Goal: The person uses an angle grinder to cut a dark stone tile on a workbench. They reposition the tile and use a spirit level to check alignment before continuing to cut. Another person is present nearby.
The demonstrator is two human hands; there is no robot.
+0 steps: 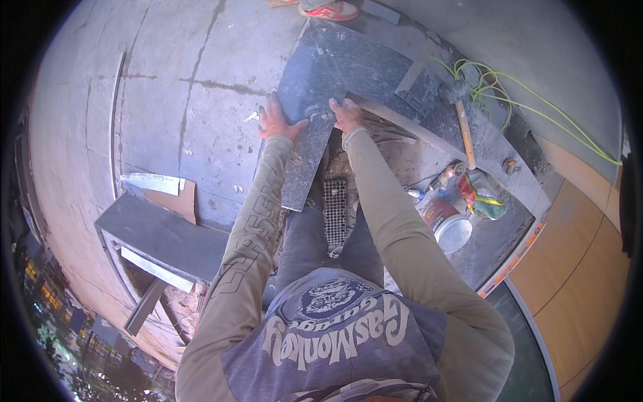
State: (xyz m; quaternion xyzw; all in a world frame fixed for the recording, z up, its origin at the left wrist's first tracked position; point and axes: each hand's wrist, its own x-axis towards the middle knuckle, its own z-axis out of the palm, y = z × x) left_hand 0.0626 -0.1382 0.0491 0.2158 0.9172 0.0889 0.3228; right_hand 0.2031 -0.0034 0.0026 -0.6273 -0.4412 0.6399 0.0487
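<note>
A dark grey L-shaped stone slab (313, 70) lies in front of me, its narrow leg running down toward my knees. My left hand (276, 122) rests on the slab's left edge, fingers spread and thumb stretched across the surface. At the slab's inner corner, my right hand (347, 116) has its fingers bent over the edge and grips it; their undersides are hidden. Beside that hand an opening with rough, dusty ground shows. A small square-holed plastic grate (334, 206) sits between my legs.
On the right lie a mallet (463, 127), a green cable (536, 100), a tub (450, 228) and a colourful plastic bag (479, 195). A person's red shoe (329, 11) stands beyond the slab. At left are a dark-topped ledge (161, 231), cardboard (175, 199) and a long thin strip (116, 120).
</note>
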